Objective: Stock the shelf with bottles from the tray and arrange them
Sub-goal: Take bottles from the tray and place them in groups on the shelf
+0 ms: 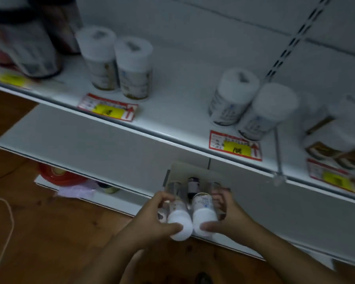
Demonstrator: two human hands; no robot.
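Low in the middle of the view, my left hand (155,217) grips a white-capped bottle (179,219) and my right hand (225,214) grips a second white-capped bottle (204,215). The two bottles are side by side, caps toward me, just above the tray (184,170) on the lower shelf. A dark bottle (193,186) and other bottles remain in the tray behind them. The white shelf (172,95) above carries two pairs of white-capped bottles, one at the left (119,66) and one at the right (252,105).
Large dark jars (25,37) stand at the shelf's far left and more bottles (336,136) at its far right. Price tags (108,107) line the front edge. A red bowl (62,176) sits under the lower shelf. A cord lies on the wooden floor (39,232).
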